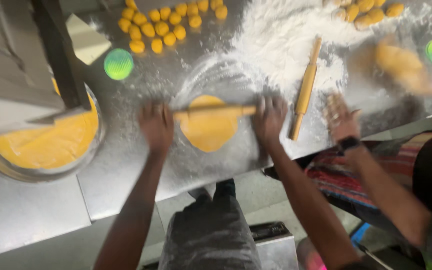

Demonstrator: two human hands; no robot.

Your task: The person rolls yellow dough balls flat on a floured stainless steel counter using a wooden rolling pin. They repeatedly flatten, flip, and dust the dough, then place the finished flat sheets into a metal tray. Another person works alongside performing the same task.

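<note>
1. The left hand [157, 125] and right hand [269, 120] each press palm-down on one end of a rolling pin [215, 111], fingers laid flat over it rather than curled shut; whether they truly grip it I cannot tell, since the picture is blurred.
2. The pin lies across the far half of a round yellow dough disc [209, 125] on the floured steel table [126, 170].
3. To roll well, I judge: keep equal weight on both palms so the disc thins evenly, run the pin right off the disc's edges, and turn the disc between passes to hold it round. Flour is already under it, which should stop sticking.
4. Counts: two rolling pins, one on the disc and a spare pin [305, 90] lying just right of it.
5. Dough balls [161, 22]: about sixteen in a cluster beyond the disc to the left; a second heap [368, 11] beyond it to the right, roughly six showing, partly cut off.
6. One bowl [46, 145] of stacked rolled discs sits left of the disc.
7. Another person's hand [341, 119], with a dark wristband, rests right of the spare pin.
</note>
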